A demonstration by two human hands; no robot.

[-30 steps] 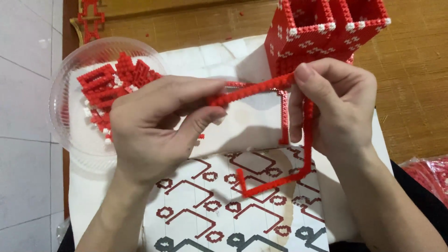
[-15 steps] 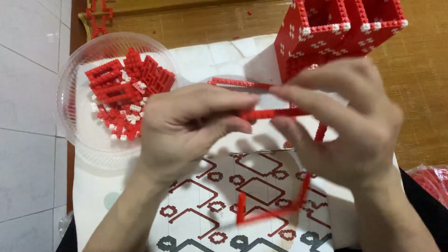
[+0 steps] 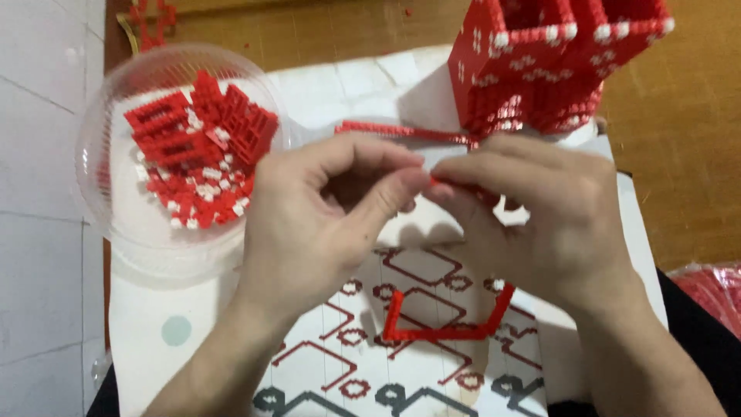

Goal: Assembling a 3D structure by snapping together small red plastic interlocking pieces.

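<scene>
My left hand (image 3: pixel 324 224) and my right hand (image 3: pixel 540 224) meet over the printed sheet and both pinch a thin red frame of small building bricks (image 3: pixel 444 332). The frame's top bar (image 3: pixel 401 133) shows above my fingers, its lower corner hangs below my right palm, and the middle is hidden by my hands. A tall red brick structure with white spots (image 3: pixel 540 62) stands just beyond my right hand.
A clear round plastic bowl (image 3: pixel 116 224) with several red and white brick pieces (image 3: pixel 201 154) sits at the left. A white sheet with red and grey line patterns (image 3: pixel 324 363) lies under my hands. Brown wooden surface at right, white tiles at left.
The frame has been turned in my hands; its lower end moved from the right side to below my palms. My hands have closed in together at the middle.
</scene>
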